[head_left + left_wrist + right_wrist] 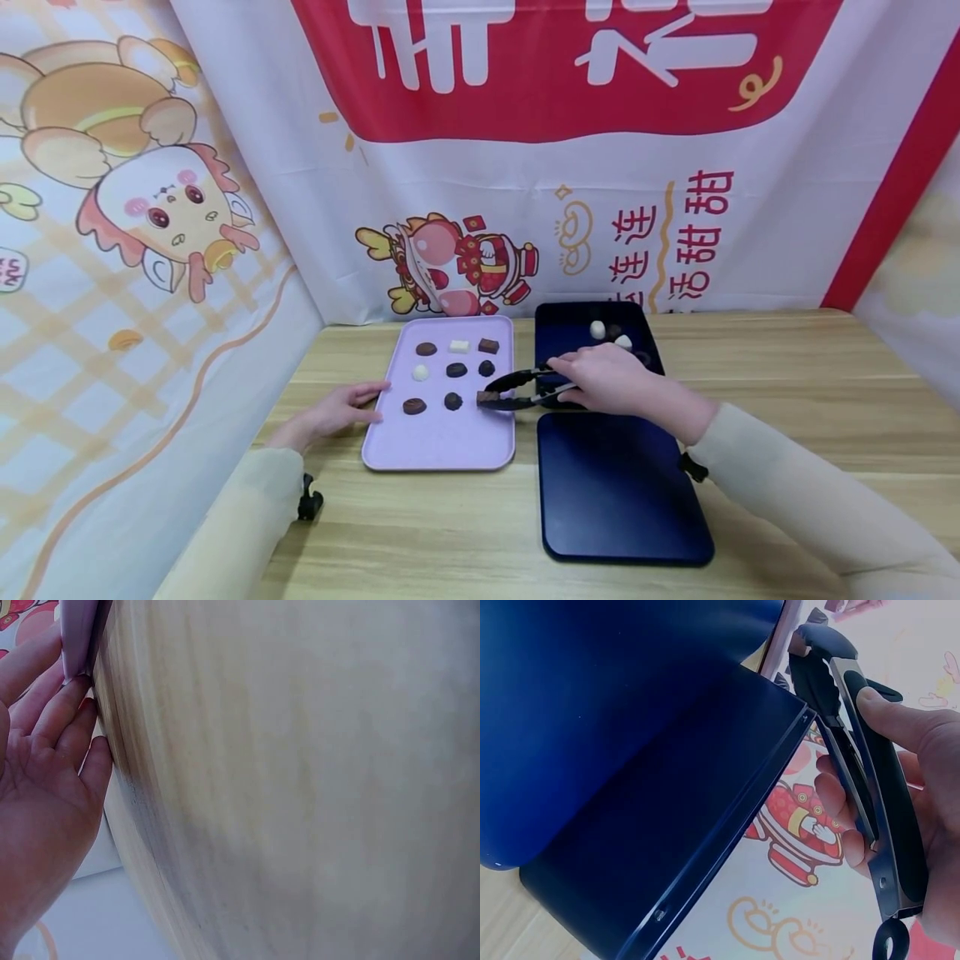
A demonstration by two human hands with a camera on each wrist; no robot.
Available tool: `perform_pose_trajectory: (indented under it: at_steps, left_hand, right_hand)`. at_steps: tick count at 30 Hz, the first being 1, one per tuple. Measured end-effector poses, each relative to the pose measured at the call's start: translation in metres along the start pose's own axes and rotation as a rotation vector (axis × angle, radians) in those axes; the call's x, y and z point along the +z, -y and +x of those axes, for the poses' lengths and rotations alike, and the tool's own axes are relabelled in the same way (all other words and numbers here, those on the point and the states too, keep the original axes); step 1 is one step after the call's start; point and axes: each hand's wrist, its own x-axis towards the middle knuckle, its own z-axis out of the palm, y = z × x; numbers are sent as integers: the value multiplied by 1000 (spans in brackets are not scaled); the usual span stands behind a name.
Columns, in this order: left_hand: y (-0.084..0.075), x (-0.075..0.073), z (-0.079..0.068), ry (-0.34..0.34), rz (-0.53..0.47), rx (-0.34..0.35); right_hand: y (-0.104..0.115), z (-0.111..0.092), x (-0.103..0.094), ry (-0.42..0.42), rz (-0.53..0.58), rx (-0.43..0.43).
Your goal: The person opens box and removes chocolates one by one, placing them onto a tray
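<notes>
My right hand [603, 379] grips a pair of black-and-silver tongs [889, 795], thumb on one arm and fingers around the other. The tongs' tips are spread around a square dark chocolate [487, 397] at the right side of a lilac tray [442, 446]. Several more chocolates sit on this tray in rows, among them a white rectangular one [459, 346], a round white one [420, 373] and an oval brown one [414, 406]. My left hand [337, 412] touches the tray's left rim with fairly straight fingers [64, 712].
Right of the lilac tray, a dark blue tray [555, 317] at the back holds white and dark chocolates, partly hidden by my right hand. A second dark blue tray [622, 500] lies in front of it. A printed cloth [450, 183] hangs behind the wooden table [420, 533].
</notes>
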Motion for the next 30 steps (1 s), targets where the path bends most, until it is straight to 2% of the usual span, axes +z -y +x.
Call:
perform_pose_trajectory:
  at_steps: [8, 17, 22, 30]
  left_hand:
    - [-1, 0, -1, -8, -6, -16]
    - [-1, 3, -1, -11, 39, -19]
    - [-3, 3, -3, -5, 50, -15]
    - [-5, 1, -4, -3, 25, 4]
  right_hand:
    - [2, 7, -2, 35, -21, -11]
    - [3, 3, -3, 76, 2, 39]
    - [1, -5, -7, 23, 28, 61]
    - [-9, -26, -19, -132, 29, 47]
